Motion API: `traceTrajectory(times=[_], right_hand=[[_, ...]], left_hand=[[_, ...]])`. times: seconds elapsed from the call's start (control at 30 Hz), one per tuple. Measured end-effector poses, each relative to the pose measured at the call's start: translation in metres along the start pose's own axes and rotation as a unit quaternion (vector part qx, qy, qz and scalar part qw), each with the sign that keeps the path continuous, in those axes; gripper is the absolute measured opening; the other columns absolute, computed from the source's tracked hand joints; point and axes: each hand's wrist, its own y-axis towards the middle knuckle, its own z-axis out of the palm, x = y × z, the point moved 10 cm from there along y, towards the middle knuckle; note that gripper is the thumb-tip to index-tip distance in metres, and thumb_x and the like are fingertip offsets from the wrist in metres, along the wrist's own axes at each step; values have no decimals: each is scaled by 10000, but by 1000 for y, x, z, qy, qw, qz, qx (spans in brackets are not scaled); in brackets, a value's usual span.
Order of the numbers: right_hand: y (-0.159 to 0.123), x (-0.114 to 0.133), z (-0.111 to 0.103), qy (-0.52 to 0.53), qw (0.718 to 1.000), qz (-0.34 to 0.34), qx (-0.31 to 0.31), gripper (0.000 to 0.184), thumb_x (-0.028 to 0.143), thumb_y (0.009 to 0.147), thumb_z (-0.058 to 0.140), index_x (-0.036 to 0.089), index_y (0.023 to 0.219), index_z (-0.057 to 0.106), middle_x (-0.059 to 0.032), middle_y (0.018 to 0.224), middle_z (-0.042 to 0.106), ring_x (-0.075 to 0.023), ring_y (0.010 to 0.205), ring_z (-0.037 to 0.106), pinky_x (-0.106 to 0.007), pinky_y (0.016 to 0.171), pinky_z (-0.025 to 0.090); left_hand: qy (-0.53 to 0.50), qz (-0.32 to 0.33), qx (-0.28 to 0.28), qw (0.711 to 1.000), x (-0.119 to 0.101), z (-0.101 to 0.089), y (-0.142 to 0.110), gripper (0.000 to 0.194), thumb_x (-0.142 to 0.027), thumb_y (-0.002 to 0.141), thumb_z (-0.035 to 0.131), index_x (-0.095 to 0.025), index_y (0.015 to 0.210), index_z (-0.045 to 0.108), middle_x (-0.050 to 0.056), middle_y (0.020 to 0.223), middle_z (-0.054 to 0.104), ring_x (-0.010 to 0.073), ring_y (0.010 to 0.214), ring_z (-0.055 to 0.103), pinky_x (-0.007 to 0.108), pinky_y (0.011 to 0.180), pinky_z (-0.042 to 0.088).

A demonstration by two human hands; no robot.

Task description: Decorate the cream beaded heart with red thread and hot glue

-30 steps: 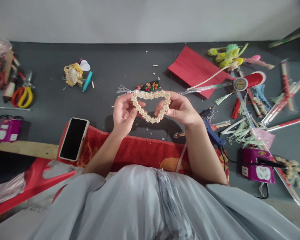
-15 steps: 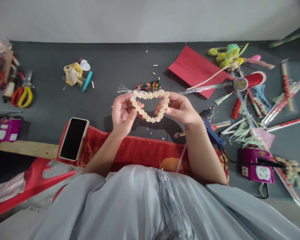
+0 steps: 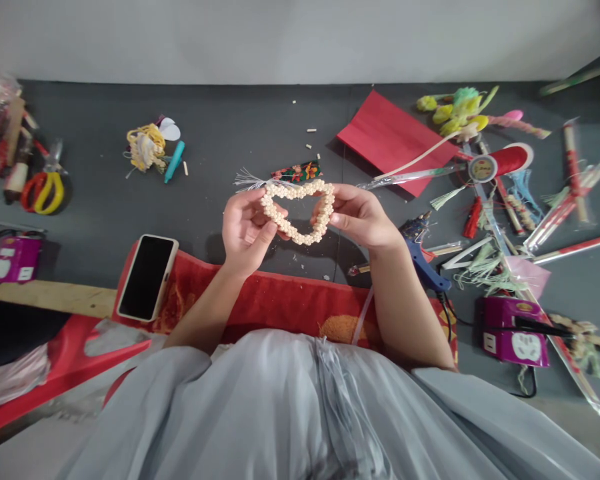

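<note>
A cream-coloured heart-shaped ring of small beads (image 3: 300,237) is held up over the dark table, its point toward me. My left hand (image 3: 247,230) pinches its left side between thumb and fingers. The ring's right side is gripped by my right hand (image 3: 357,217), with the thumb in front and fingertips partly hidden behind the beads. White thread ends (image 3: 250,180) fan out past the ring's upper left, above my left hand. Just beyond the ring lies a dark floral-patterned strip (image 3: 300,173).
At left are scissors (image 3: 49,190), a phone (image 3: 148,277), a teal marker (image 3: 175,162) and yellow yarn (image 3: 147,147). Red paper (image 3: 395,143), a red thread spool (image 3: 505,162), a blue glue gun (image 3: 425,263) and a purple power socket (image 3: 515,331) lie at right. A red towel (image 3: 290,303) covers the near edge.
The right side of the heart ring has turned and shifted slightly left, so the ring looks narrower. Both hands keep their hold and have barely moved.
</note>
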Motion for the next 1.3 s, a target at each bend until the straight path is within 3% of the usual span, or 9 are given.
traceTrajectory(times=[0.33,0.5,0.63,0.83,0.97,1.17,1.3], right_hand=[[-2,2,-4,-16,1000,-6,-22,425,456,793,853,176,1098,758,-17,840,744,-123,714,691,-268,672,599],[-2,0,-2,1,1000,3,-9,320,419,809,849,174,1003,783,-35,867,778,-115,701,711,-254,691,607],[0,1,-2,15,1000,-9,-10,302,410,796,862,178,967,774,-31,864,779,-111,702,709,-240,668,601],[0,0,-6,13,1000,-16,-19,275,401,809,851,183,947,754,-11,817,757,-111,714,709,-235,670,592],[0,-11,-13,-1,999,11,-41,365,442,805,850,170,1017,730,-19,816,756,-116,709,703,-251,691,606],[3,-23,-23,-20,996,34,-83,713,492,758,877,240,1347,564,-26,939,751,-146,792,707,-271,729,625],[2,-21,-28,-51,995,15,-84,730,460,766,876,260,1389,551,-32,1057,711,-137,812,679,-283,763,632]], left_hand=[[4,-26,28,999,7,2,0,420,-419,991,649,-343,1381,512,17,1079,739,213,1071,756,431,953,654],[-5,-50,19,999,16,0,-3,476,-480,979,647,-360,1415,499,44,1238,714,255,1173,724,476,978,649],[-22,-51,61,997,21,6,-5,613,-522,946,679,-400,1495,436,61,1269,687,292,1214,709,457,926,662],[2,-67,111,992,29,15,-11,988,-579,781,839,-405,1580,285,123,1447,584,218,994,758,348,821,665],[45,-79,103,991,37,12,-14,1099,-525,709,913,-380,1591,274,138,1474,559,213,1016,735,339,855,649],[75,-94,71,990,52,6,-20,1128,-504,692,930,-357,1595,271,142,1427,586,200,977,730,325,840,645],[80,-125,57,987,62,4,-25,1099,-517,707,915,-328,1595,297,160,1446,576,214,1008,721,342,864,644]])
